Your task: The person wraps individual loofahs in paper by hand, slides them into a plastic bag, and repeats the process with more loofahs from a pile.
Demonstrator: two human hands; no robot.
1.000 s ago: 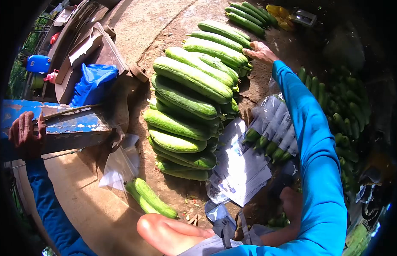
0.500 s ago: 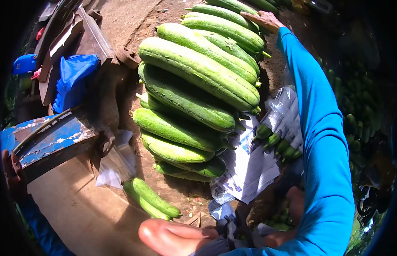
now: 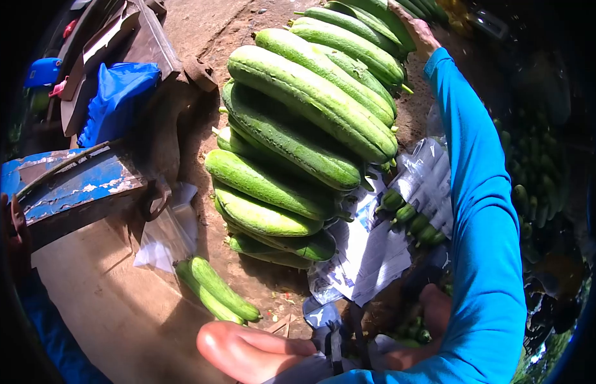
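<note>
A pile of long green gourds (image 3: 311,105) lies in a curved row on the ground before me. At its far end my right hand (image 3: 418,32) is closed on the side of a dark green gourd (image 3: 389,24), which lies at a steeper angle than its neighbours; part of the grip is hidden. My left hand (image 3: 17,227), in shadow at the left edge, rests by the end of a worn blue-painted wooden bench (image 3: 87,185). Its visible fingers are stretched and apart, holding nothing I can see.
Two smaller gourds (image 3: 218,291) lie near my bent knee (image 3: 247,345). Newspaper sheets (image 3: 368,256) and clear plastic wrap with small green vegetables (image 3: 416,221) lie right of the pile. A blue plastic bag (image 3: 119,96) hangs by wooden boards on the left.
My right hand has shifted slightly right and now grips a gourd it was touching with stretched fingers. That gourd has turned steeper. The view has shifted a little.
</note>
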